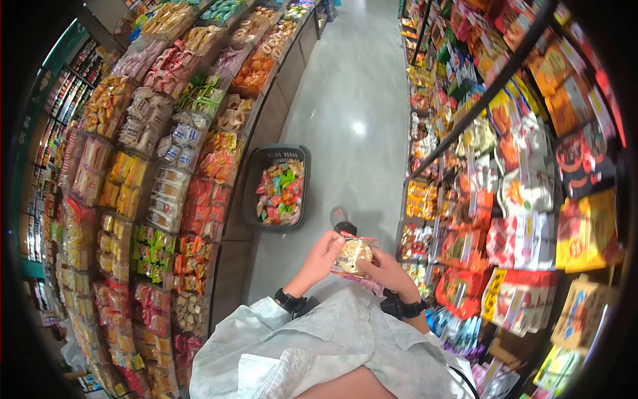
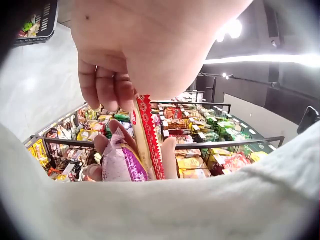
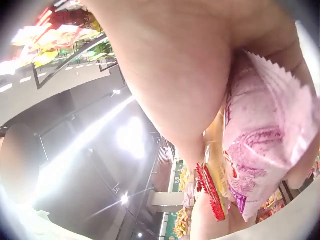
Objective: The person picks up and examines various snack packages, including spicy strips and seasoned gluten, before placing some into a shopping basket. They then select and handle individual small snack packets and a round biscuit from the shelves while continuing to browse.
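Both hands are in front of the body in the head view, around a clear snack packet with red serrated edges (image 1: 353,257). The left hand (image 1: 323,253) pinches its left side, and the right hand (image 1: 391,272) grips the right side with the thumb over its front. Behind it is a pink-and-purple packet, seen in the left wrist view (image 2: 122,162) and, pressed in the right palm, in the right wrist view (image 3: 257,140). The red edge (image 2: 150,135) stands between the left fingers and thumb.
A dark basket (image 1: 247,193) holding colourful packets stands on the grey floor (image 1: 332,120), against the left shelving. Bins of wrapped snacks (image 1: 169,199) line the left side. Hanging and stacked bags (image 1: 525,193) fill the right shelves, with a black rail (image 1: 465,120) before them.
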A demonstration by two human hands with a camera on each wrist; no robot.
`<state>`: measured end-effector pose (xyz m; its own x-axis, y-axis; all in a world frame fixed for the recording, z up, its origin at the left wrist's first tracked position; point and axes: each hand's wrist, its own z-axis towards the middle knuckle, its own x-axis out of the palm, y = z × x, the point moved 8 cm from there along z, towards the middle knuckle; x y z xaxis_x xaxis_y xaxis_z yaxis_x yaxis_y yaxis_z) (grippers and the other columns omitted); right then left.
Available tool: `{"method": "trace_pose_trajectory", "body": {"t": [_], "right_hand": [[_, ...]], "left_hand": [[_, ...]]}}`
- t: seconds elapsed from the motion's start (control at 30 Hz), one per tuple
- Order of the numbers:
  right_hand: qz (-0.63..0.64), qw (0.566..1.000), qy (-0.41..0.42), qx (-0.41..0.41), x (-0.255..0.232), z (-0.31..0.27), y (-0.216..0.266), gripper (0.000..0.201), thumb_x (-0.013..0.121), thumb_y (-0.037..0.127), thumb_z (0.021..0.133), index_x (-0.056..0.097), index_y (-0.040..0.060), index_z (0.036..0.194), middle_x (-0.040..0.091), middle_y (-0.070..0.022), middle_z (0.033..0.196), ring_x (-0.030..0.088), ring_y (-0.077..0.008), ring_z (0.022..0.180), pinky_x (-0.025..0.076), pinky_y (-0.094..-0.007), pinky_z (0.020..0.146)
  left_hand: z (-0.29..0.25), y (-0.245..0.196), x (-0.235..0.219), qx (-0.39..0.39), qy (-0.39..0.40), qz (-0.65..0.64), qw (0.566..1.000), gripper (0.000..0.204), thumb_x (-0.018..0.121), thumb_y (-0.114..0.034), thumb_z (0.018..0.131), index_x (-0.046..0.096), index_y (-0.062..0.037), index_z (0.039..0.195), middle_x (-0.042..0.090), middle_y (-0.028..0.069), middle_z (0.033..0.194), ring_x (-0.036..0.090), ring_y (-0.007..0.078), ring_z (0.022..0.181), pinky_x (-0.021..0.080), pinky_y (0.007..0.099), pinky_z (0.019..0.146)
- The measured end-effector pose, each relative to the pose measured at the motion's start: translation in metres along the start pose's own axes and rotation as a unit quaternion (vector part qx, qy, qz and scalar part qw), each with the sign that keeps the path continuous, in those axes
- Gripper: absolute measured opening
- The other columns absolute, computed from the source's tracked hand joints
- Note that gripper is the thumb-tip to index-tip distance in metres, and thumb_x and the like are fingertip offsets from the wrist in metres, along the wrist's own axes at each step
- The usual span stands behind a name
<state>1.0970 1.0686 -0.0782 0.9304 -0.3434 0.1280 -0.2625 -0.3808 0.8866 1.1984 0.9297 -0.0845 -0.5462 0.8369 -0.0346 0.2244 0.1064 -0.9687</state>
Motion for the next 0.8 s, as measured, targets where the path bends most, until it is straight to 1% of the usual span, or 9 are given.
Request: {"method": "trace_pose_trajectory", "body": {"t": [0.1,0.13,0.23,0.27,0.4,0.5,0.53,0.63,0.8], "right_hand": [[-0.063,0.998,-0.014,-0.027,-0.033,0.052,0.045,0.048,0.070,0.027,0.099,0.056,-0.0004,0.136,0.068,-0.0068,0.115,0.065,-0.0127,0.101,0.055,-0.0301,0.088],[-0.107,0.994,-0.002,0.008,-0.041,0.068,0.063,0.045,0.068,0.024,0.100,0.055,-0.0023,0.135,0.067,-0.0071,0.119,0.065,-0.0107,0.100,0.054,-0.0279,0.086],[-0.169,0.985,-0.002,0.025,-0.065,0.118,0.110,0.040,0.068,0.022,0.100,0.057,-0.0018,0.131,0.068,-0.0065,0.114,0.065,-0.0101,0.097,0.054,-0.0269,0.084],[-0.109,0.994,-0.006,-0.013,-0.071,0.141,0.115,0.035,0.066,0.021,0.101,0.060,-0.0006,0.129,0.069,-0.0059,0.110,0.065,-0.0089,0.093,0.053,-0.0254,0.081],[-0.157,0.987,0.036,0.006,-0.077,0.214,0.172,0.036,0.063,0.018,0.103,0.057,-0.0016,0.132,0.069,-0.0065,0.114,0.064,-0.0091,0.099,0.053,-0.0256,0.086],[-0.083,0.994,0.068,-0.018,-0.076,0.266,0.181,0.037,0.062,0.017,0.103,0.055,-0.0017,0.135,0.068,-0.0047,0.112,0.062,-0.0082,0.098,0.052,-0.0257,0.084],[-0.072,0.994,0.083,-0.007,-0.075,0.280,0.189,0.034,0.061,0.017,0.104,0.055,-0.0013,0.132,0.068,-0.0032,0.108,0.061,-0.0077,0.098,0.051,-0.0253,0.085],[-0.110,0.985,0.129,0.023,-0.088,0.331,0.189,0.030,0.061,0.017,0.105,0.055,-0.0014,0.128,0.067,-0.0028,0.108,0.061,-0.0074,0.098,0.051,-0.0255,0.086],[-0.046,0.981,0.184,-0.030,-0.113,0.423,0.232,0.025,0.060,0.017,0.105,0.056,-0.0006,0.123,0.065,-0.0027,0.111,0.060,-0.0061,0.096,0.051,-0.0253,0.085]], "left_hand": [[0.065,-0.009,-0.018,-0.011,-0.018,-0.022,1.000,0.024,0.053,-0.027,0.109,0.057,-0.0036,0.107,0.060,0.0008,0.086,0.053,0.0078,0.080,0.047,0.0282,0.072],[0.089,-0.015,-0.025,-0.001,-0.026,-0.027,0.999,0.024,0.052,-0.027,0.109,0.057,-0.0034,0.107,0.060,0.0013,0.086,0.054,0.0084,0.080,0.047,0.0287,0.072],[0.147,-0.037,-0.044,0.016,-0.046,-0.044,0.998,0.026,0.052,-0.028,0.109,0.057,-0.0026,0.106,0.060,0.0031,0.087,0.055,0.0095,0.082,0.048,0.0295,0.074],[0.168,-0.047,-0.055,0.022,-0.053,-0.046,0.997,0.026,0.051,-0.028,0.109,0.057,-0.0023,0.106,0.061,0.0038,0.088,0.055,0.0099,0.083,0.048,0.0296,0.075],[0.234,-0.051,-0.101,0.014,-0.099,-0.070,0.993,0.029,0.048,-0.030,0.110,0.058,-0.0027,0.113,0.063,0.0048,0.093,0.057,0.0091,0.088,0.048,0.0282,0.079],[0.261,-0.084,-0.125,0.005,-0.118,-0.138,0.983,0.028,0.048,-0.029,0.110,0.058,-0.0040,0.118,0.064,0.0039,0.096,0.058,0.0083,0.092,0.048,0.0272,0.080],[0.272,-0.082,-0.130,-0.012,-0.099,-0.127,0.987,0.028,0.049,-0.028,0.110,0.058,-0.0034,0.120,0.065,0.0039,0.101,0.058,0.0079,0.095,0.048,0.0266,0.083],[0.304,-0.085,-0.144,-0.002,-0.116,-0.134,0.984,0.029,0.049,-0.027,0.110,0.058,-0.0013,0.120,0.065,0.0049,0.104,0.059,0.0085,0.097,0.048,0.0268,0.085],[0.378,-0.075,-0.171,-0.023,-0.223,-0.180,0.958,0.029,0.048,-0.024,0.109,0.059,0.0008,0.120,0.065,0.0048,0.108,0.059,0.0093,0.099,0.048,0.0265,0.088]]}}
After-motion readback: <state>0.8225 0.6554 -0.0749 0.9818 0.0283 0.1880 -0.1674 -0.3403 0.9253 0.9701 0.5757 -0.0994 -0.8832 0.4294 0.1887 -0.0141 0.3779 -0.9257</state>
